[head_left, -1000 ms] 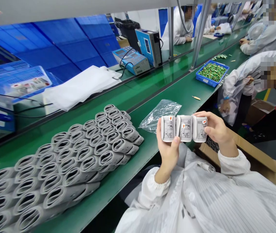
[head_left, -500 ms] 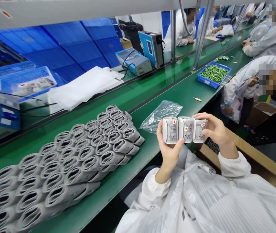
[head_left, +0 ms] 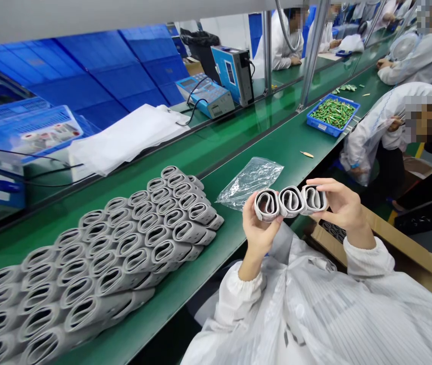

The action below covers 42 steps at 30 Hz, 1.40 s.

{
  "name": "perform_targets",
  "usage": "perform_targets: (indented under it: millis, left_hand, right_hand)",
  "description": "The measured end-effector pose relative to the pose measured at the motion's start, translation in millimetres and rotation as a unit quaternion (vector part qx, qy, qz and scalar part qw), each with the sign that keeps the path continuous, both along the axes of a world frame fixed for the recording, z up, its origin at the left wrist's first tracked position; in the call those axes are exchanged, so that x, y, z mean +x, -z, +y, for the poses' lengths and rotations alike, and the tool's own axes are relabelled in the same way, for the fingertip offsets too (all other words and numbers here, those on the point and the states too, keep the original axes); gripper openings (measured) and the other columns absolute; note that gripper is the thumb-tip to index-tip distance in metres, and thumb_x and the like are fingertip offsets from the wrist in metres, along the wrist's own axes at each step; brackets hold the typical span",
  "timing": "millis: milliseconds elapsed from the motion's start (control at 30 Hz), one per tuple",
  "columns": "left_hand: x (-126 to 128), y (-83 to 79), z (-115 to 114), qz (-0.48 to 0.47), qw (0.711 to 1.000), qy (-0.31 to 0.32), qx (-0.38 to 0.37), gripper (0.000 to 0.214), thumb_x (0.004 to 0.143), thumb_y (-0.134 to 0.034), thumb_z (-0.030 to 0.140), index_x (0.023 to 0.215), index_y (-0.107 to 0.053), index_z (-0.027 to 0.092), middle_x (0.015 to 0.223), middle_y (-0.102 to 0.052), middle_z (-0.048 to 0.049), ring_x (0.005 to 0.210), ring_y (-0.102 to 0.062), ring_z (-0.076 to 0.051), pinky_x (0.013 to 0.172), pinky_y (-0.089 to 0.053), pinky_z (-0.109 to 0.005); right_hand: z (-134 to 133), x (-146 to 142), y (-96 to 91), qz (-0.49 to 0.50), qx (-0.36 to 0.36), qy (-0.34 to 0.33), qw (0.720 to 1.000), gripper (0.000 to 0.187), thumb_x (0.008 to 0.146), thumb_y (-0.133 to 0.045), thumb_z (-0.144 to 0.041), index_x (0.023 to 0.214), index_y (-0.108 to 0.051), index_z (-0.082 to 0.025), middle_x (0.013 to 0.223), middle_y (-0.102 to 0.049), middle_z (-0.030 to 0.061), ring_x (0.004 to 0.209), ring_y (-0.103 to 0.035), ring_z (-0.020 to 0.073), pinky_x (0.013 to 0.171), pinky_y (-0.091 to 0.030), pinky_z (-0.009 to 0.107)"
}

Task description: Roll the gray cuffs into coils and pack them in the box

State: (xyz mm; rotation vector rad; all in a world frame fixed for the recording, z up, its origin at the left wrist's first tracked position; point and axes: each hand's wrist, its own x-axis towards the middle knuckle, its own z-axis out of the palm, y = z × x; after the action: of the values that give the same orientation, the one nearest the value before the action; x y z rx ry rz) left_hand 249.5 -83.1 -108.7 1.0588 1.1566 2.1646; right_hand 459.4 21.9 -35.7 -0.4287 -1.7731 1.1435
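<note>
Three rolled grey cuffs [head_left: 290, 201] sit side by side in a row, held between both my hands above the table's near edge. Their open ends face me. My left hand [head_left: 258, 230] grips the left end of the row, fingers closed around it. My right hand [head_left: 339, 205] pinches the right end. Both wrists come out of white striped sleeves. A big stack of several more rolled grey cuffs [head_left: 97, 258] lies on the green table [head_left: 200, 263] to my left.
A crumpled clear plastic bag [head_left: 251, 180] lies just beyond my hands. Farther along are a blue tray of green parts [head_left: 332, 115], blue instruments [head_left: 216, 83] and white sheets [head_left: 124, 134]. An open cardboard box [head_left: 409, 258] stands at my right. Other people in white coats work nearby.
The row of three cuffs has been tipped over: the printed labels faced me before, now the open ends do. My hands stayed in about the same place.
</note>
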Motion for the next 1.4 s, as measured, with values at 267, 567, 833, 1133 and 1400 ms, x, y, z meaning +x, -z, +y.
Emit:
perform_targets:
  millis: [267, 567, 833, 1133, 1400]
  left_hand:
    - [-2, 4.1, 1, 0.009, 0.999, -0.024, -0.047, 0.105, 0.078, -0.104, 0.056, 0.168, -0.053, 0.035, 0.167, -0.060, -0.0138, 0.156, -0.063, -0.038, 0.135, -0.048, -0.052]
    - [-1, 3.8, -2, 0.058, 0.990, 0.028, -0.123, 0.088, 0.068, -0.108, 0.045, 0.143, -0.065, 0.027, 0.138, -0.068, -0.0080, 0.117, -0.075, -0.026, 0.113, -0.061, -0.041]
    - [4, 14.2, 1, 0.053, 0.987, -0.038, -0.149, 0.089, 0.072, -0.104, 0.049, 0.144, -0.059, 0.025, 0.140, -0.062, -0.0085, 0.121, -0.068, -0.025, 0.114, -0.053, -0.040]
    - [8, 23.9, 7, 0.044, 0.982, -0.030, -0.180, 0.095, 0.074, -0.102, 0.060, 0.148, -0.053, 0.025, 0.143, -0.057, -0.0109, 0.126, -0.066, -0.029, 0.121, -0.050, -0.049]
    - [7, 36.0, 9, 0.019, 0.986, 0.031, -0.165, 0.080, 0.091, -0.088, 0.063, 0.152, -0.052, 0.026, 0.148, -0.057, -0.0128, 0.132, -0.066, -0.030, 0.124, -0.051, -0.048]
  right_hand:
    - [5, -4, 6.1, 0.024, 0.014, -0.013, 1.000, 0.065, 0.079, -0.105, -0.029, 0.138, -0.079, -0.035, 0.146, -0.079, 0.0124, 0.139, -0.075, 0.0336, 0.114, -0.067, 0.054]
    - [5, -18, 29.7, 0.137, -0.175, 0.035, 0.974, 0.080, 0.061, -0.114, -0.054, 0.126, -0.076, -0.025, 0.119, -0.084, 0.0097, 0.107, -0.081, 0.0252, 0.100, -0.070, 0.040]
    - [-21, -41, 69.1, 0.193, -0.289, -0.058, 0.936, 0.104, 0.072, -0.108, -0.057, 0.162, -0.062, -0.035, 0.160, -0.070, 0.0102, 0.142, -0.072, 0.0289, 0.121, -0.061, 0.043]
    - [-23, -49, 97.2, 0.122, -0.266, -0.074, 0.953, 0.152, 0.075, -0.109, -0.044, 0.185, -0.003, -0.049, 0.181, -0.050, 0.0117, 0.159, -0.061, 0.0326, 0.129, -0.057, 0.058]
    - [-24, -48, 103.7, 0.101, -0.272, -0.027, 0.957, 0.148, 0.068, -0.113, -0.037, 0.180, -0.017, -0.047, 0.175, -0.053, 0.0128, 0.148, -0.068, 0.0319, 0.112, -0.070, 0.049]
